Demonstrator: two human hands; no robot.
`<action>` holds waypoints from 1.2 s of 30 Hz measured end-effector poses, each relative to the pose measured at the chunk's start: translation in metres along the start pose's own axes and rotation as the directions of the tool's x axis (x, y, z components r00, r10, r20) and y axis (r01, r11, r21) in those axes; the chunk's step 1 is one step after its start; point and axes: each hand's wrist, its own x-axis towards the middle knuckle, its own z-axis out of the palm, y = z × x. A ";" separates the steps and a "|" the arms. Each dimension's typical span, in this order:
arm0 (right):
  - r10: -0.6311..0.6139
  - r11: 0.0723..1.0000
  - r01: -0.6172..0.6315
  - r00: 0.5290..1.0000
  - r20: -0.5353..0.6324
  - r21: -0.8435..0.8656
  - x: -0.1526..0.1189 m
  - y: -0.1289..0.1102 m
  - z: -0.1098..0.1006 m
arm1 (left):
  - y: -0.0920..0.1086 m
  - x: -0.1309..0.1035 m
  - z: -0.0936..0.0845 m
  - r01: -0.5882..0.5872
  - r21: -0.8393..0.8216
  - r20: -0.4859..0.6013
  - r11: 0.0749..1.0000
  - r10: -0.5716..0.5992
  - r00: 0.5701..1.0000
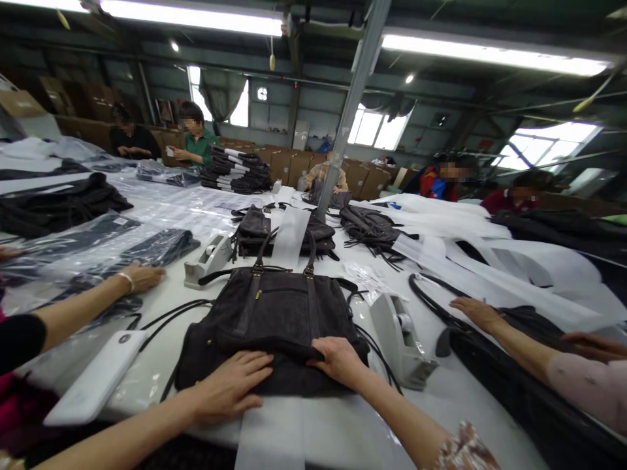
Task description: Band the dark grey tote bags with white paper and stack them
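Observation:
A dark handbag point(279, 313) lies on the white table in front of me, its two handles pointing away and a strip of white paper point(290, 238) between them. My left hand point(230, 385) rests palm down on the bag's near left edge, fingers stretched out. At the near right edge, my right hand point(337, 359) has its fingers bent around a fold of the dark fabric. Below the bag, a pale sheet point(272, 434) hangs over the table's front edge.
Tape dispensers point(210, 261) point(401, 339) stand left and right of the bag. A white device point(98, 378) lies at the left. Other people's hands point(142, 277) point(477, 313) work on both sides. Stacked bags point(235, 170) and a metal post point(350, 104) are beyond.

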 end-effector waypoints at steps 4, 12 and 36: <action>0.032 0.997 -0.033 0.999 -0.016 -0.070 -0.008 -0.006 0.008 | 0.018 0.039 -0.015 0.213 0.205 -0.128 0.955 -0.189 0.974; -0.057 0.996 0.067 0.984 0.168 -0.058 -0.024 0.015 -0.058 | -0.003 0.077 -0.056 0.312 0.199 0.196 0.929 -0.349 0.916; 0.086 0.969 -0.072 0.995 0.049 -0.236 -0.053 0.017 -0.003 | 0.015 0.056 -0.030 0.367 0.317 0.096 0.875 -0.415 0.905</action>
